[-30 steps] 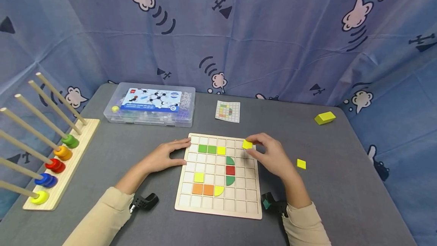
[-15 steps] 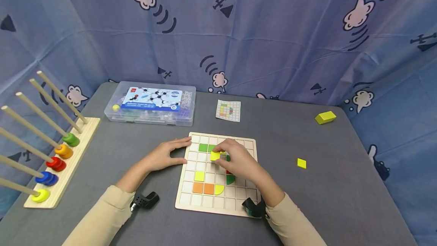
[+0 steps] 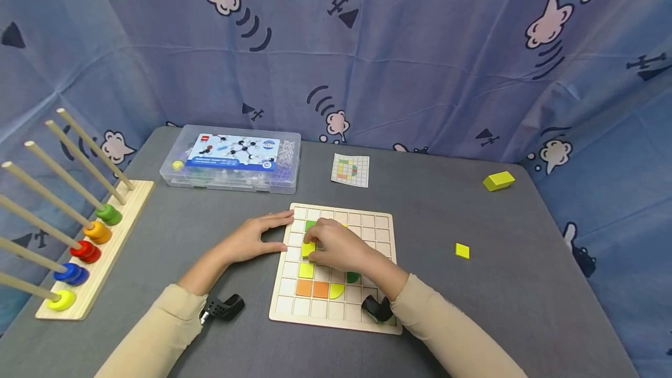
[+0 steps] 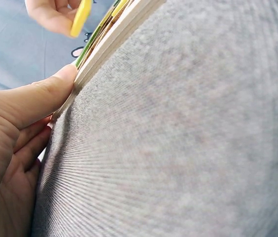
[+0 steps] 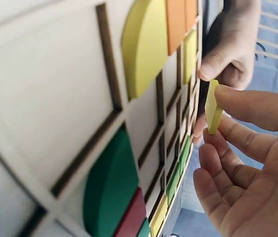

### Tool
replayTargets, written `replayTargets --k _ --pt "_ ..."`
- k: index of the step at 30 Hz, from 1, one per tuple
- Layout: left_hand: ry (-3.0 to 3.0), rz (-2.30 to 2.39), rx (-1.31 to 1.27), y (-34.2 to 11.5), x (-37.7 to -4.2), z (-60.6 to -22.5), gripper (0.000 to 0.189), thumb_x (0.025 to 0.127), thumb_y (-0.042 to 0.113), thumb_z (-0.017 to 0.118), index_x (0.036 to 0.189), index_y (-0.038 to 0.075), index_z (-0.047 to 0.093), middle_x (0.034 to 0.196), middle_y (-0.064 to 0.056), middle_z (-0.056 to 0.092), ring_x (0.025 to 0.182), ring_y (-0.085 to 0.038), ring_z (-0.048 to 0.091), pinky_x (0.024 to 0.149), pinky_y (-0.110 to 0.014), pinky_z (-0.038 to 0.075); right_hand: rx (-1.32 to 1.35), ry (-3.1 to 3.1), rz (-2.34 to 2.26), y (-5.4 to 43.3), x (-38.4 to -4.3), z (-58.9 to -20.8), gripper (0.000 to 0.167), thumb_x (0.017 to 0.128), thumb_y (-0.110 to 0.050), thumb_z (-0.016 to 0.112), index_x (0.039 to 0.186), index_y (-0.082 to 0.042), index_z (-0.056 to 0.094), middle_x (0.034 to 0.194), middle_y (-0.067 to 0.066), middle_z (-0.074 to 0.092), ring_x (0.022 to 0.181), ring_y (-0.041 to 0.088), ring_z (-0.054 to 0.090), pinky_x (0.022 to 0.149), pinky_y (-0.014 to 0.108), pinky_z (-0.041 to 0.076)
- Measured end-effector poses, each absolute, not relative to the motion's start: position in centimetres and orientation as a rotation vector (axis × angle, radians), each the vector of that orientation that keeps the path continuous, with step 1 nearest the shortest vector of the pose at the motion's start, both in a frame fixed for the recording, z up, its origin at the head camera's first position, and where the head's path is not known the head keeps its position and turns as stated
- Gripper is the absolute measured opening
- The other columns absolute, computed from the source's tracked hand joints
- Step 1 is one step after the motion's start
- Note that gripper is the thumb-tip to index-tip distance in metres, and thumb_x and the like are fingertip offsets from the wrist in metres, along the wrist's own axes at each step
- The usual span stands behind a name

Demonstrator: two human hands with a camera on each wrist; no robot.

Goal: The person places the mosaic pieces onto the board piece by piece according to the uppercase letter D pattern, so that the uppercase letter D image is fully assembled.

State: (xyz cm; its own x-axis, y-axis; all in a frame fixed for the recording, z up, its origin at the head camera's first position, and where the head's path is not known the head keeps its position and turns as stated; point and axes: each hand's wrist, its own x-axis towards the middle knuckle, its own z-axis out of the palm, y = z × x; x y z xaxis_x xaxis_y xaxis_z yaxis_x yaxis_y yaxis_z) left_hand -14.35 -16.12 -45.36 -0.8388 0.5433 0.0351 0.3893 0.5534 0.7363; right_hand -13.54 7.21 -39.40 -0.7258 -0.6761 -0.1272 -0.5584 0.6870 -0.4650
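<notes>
My right hand (image 3: 338,245) pinches a yellow square tile (image 3: 308,249) between thumb and fingers over the left part of a wooden grid board (image 3: 380,255). The right wrist view shows that tile (image 5: 212,106) held on edge, apart from the board. Thumb and fingers of my left hand (image 3: 249,242) touch the board's left edge. Set in the grid are a yellow square (image 3: 306,270), two orange squares (image 3: 303,288), a yellow quarter-round (image 3: 336,291), green quarter-rounds (image 5: 112,190) and a red tile (image 5: 131,215). My right hand covers part of the upper rows.
A loose yellow tile (image 3: 462,251) and a yellow block (image 3: 499,181) lie to the right. Behind the board are a printed pattern card (image 3: 350,170) and a clear plastic case (image 3: 231,159). A peg stand (image 3: 126,209) with coloured rings stands at left.
My right hand has carried the yellow tile leftward across the board, from its upper right corner to near the left columns. My left hand has stayed at the edge.
</notes>
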Motion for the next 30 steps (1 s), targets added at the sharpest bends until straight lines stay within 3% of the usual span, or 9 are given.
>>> replayTargets --k 20,30 --pt "2.597 1.156 0.804 -16.1 -14.3 -45.3 0.062 0.084 0.033 0.071 0.138 0.009 0.051 0.149 -0.003 0.041 0.138 -0.037 0.032 0.112 -0.053 0.028 -0.940 2.600 -0.497 6.7 -13.4 -40.2 0.024 0.082 -0.019 0.075 0.102 -0.007 0.069 0.092 0.001 0.060 0.076 0.010 0.049 0.069 0.021 0.045" --pt "2.602 1.126 0.787 -16.1 -14.4 -45.5 0.063 0.085 0.035 0.070 0.139 0.011 0.050 0.150 -0.002 0.040 0.138 -0.039 0.032 0.112 -0.054 0.028 -0.942 2.591 -0.673 9.0 -13.3 -38.7 0.037 0.084 -0.018 0.072 0.118 -0.004 0.064 0.111 0.006 0.065 0.101 0.019 0.061 0.089 0.035 0.050"
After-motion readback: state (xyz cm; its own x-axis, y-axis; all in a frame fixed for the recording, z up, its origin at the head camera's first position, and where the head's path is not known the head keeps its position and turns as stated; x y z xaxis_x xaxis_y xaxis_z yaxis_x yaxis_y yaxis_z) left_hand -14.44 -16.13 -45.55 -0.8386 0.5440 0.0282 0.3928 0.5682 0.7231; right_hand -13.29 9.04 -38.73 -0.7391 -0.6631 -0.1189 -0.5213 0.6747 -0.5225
